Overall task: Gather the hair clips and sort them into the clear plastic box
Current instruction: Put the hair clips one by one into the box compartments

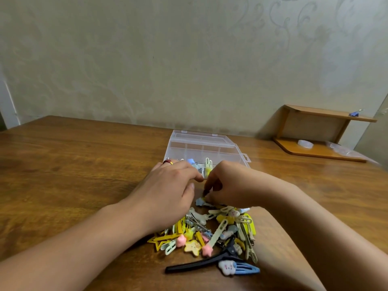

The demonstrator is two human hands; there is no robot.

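bare wooden table (73, 164) across the left of the frame; centre blocked by clear plastic box (201, 148), clip pile (210, 234); small shelf (315, 133) upper right.

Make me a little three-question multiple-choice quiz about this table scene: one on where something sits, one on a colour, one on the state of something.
1. Where is the clear plastic box?
A. Beyond the hands, toward the wall
B. On the wooden shelf
C. Under the pile of clips

2. What colour is the long clip at the near edge of the pile of clips?
A. Red
B. Black
C. White

3. What is the right hand doing?
A. Lying flat, away from the clips
B. Holding the box lid
C. Pinching a small clip at the pile's far edge

Answers: 1 A, the box lies past both hands; 2 B, it is plainly dark black; 3 C, its fingertips close on a clip.
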